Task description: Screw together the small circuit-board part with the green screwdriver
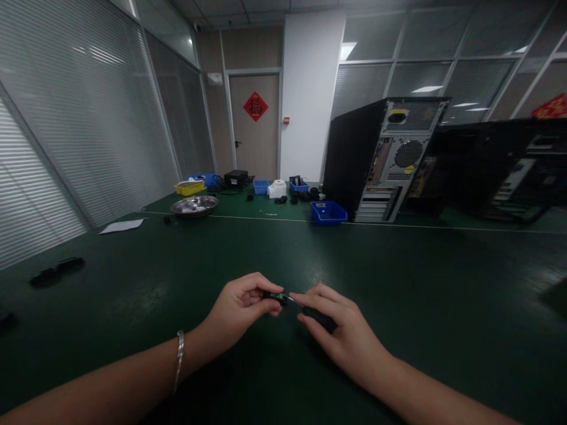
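Observation:
Pinched between the thumb and fingers of my left hand (pixel 245 303) is a small dark part with some green on it, perhaps a circuit board (pixel 275 297); its exact kind is too small to tell. My right hand (pixel 339 321) is closed round the dark handle of a screwdriver (pixel 322 319). The thin metal shaft points left, and its tip meets or nearly meets the right end of the small part. Both hands are just above the dark green table (pixel 248 372), near its front middle.
Ahead stand a blue bin (pixel 328 213), a metal bowl (pixel 195 206) and a yellow tray (pixel 190 188). A black computer tower (pixel 354 159) rises at the back right. Dark pieces (pixel 56 271) and a white paper (pixel 121 226) lie at the left.

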Motion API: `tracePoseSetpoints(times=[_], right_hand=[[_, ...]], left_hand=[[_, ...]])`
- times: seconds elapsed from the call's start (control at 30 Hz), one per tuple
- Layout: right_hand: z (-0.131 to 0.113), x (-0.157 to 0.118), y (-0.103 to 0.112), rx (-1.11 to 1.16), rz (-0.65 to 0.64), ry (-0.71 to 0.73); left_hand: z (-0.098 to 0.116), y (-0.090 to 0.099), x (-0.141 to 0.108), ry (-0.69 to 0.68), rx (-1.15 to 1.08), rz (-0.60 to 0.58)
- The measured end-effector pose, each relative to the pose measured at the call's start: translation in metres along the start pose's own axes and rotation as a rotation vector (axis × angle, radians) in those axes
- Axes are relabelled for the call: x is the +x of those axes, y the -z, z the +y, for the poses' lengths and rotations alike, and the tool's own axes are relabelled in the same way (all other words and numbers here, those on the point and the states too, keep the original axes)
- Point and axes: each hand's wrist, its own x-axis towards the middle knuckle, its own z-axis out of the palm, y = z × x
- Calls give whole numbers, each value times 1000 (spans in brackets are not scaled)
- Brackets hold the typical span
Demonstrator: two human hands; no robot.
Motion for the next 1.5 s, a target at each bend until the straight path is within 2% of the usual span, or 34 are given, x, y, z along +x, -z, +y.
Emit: tracePoseSetpoints(times=[0.33, 0.63, 1.03, 1.5], right_hand=[[-6, 1, 2, 56, 4, -2], [0, 0, 0, 34, 3, 3], [-3, 2, 1, 84, 13, 3], [1, -1, -1, 56, -21, -19]], left_hand=[[-1, -1, 2, 10, -136, -14], [0, 0, 0, -39, -66, -36], [2, -4, 1, 45, -167, -13], [-4, 0, 1, 45, -110, -32]])
